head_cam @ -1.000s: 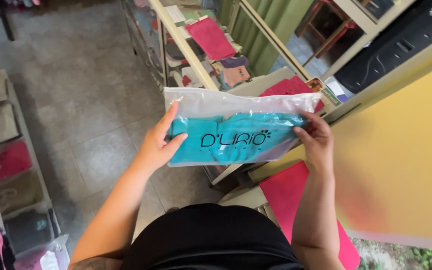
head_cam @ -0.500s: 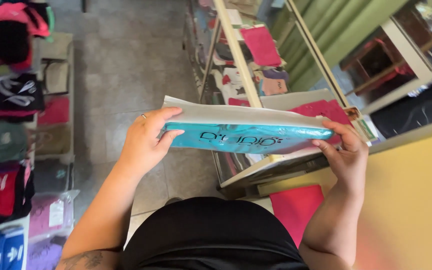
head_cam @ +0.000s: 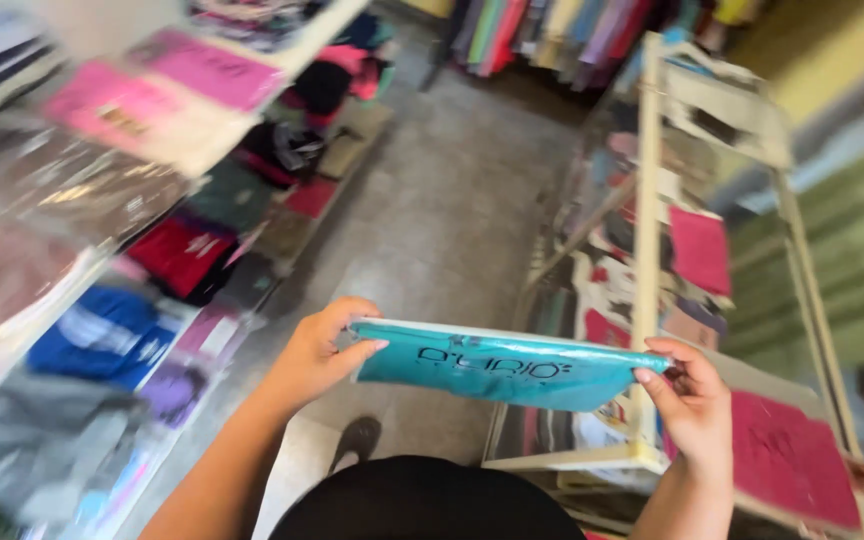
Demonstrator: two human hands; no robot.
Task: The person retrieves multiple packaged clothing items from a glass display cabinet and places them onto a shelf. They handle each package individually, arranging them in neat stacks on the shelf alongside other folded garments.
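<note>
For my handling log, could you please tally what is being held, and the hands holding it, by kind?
Teal packaged garment: 1
Hands gripping it, left hand and right hand: 2
Total: 3

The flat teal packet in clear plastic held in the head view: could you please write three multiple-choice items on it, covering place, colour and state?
1. Where is the flat teal packet in clear plastic?
A. on the floor
B. held between both hands
C. on the pale metal rack

2. What colour is the folded cloth on the pale metal rack, beside the right hand?
A. red
B. white
C. yellow

3. How does the left hand hold the packet?
A. clear of it
B. flat beneath it
C. gripping its left edge

Key: 1 B, a hand grips each end; 2 A, red cloth lies there; 3 C, thumb lies on top.
</note>
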